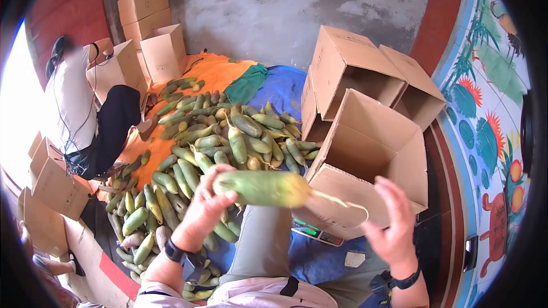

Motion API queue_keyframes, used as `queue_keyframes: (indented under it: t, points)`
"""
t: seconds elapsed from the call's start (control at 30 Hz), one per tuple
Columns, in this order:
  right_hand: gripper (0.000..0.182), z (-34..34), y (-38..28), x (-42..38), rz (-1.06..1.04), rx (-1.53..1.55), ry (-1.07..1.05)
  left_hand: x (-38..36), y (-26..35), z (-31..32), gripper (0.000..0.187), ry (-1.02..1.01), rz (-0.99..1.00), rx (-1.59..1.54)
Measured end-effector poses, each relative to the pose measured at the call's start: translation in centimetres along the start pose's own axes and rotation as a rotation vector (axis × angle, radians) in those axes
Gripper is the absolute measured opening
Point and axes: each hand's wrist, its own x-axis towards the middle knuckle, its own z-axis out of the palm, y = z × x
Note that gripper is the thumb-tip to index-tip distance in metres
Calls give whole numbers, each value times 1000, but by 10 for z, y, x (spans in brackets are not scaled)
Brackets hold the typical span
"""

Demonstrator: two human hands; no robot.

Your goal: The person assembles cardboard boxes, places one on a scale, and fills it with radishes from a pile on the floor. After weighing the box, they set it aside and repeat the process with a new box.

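My left hand [210, 195] grips a long green radish [260, 189] by its thick green end and holds it level above my lap. A thin curled root trails from its yellowish tip toward my right hand [395, 222]. That hand is open, fingers apart, and nothing is in it. Behind it an open cardboard box [348, 197] stands on a digital scale [311, 230] with a lit green display. A large pile of green radishes [200, 131] spreads on the floor beyond and to the left of my knees.
Empty-looking cardboard boxes [351, 60] are stacked at the right, and more boxes [162, 54] stand at the back left. Another person [77, 100] crouches at the left beside a box. Orange and blue sheets [279, 88] lie under the pile. A painted wall [485, 131] runs along the right.
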Motion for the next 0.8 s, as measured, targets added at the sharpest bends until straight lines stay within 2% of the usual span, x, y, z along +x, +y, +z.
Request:
queue_keyframes:
  t: [0.13,0.17,0.2,0.27,0.3,0.33,0.4,0.43,0.5,0.53,0.6,0.67,0.73,0.8]
  points:
    - [59,11,-17,-16,-61,111,-254,-10,-5,48,52,-256,-148,-38]
    - [51,13,-18,-21,-31,103,-227,-10,-8,54,52,-287,-188,-56]
    - [51,11,-16,-28,-35,100,-228,-11,-10,58,52,-316,-227,-74]
    - [42,6,-7,-41,189,79,-200,-9,-17,59,53,-328,-231,-59]
    - [25,4,-6,-43,205,50,-176,-8,-20,60,54,-332,-196,-55]
    - [25,-1,-5,-46,210,46,-173,-7,-22,62,55,-337,-163,-51]
    - [17,-11,-2,-52,547,434,-427,-3,-26,65,54,-343,-144,-59]
    - [17,-14,0,-53,550,433,-429,-1,-31,65,53,-368,-133,-69]
    - [24,-16,2,-54,799,804,-262,0,-35,68,52,-382,-125,-81]
    - [29,-18,5,-52,756,860,-187,0,-37,72,52,-411,-148,-69]
    - [28,-21,6,-38,695,972,34,5,-37,81,52,-437,-165,-58]
    - [26,-29,8,-22,673,1043,266,6,-39,87,53,-536,-239,-216]
    - [23,-49,22,-16,528,1103,333,10,-52,79,54,-577,-221,-218]
    - [21,-66,47,-15,756,1059,985,13,-63,65,51,-550,-143,5]
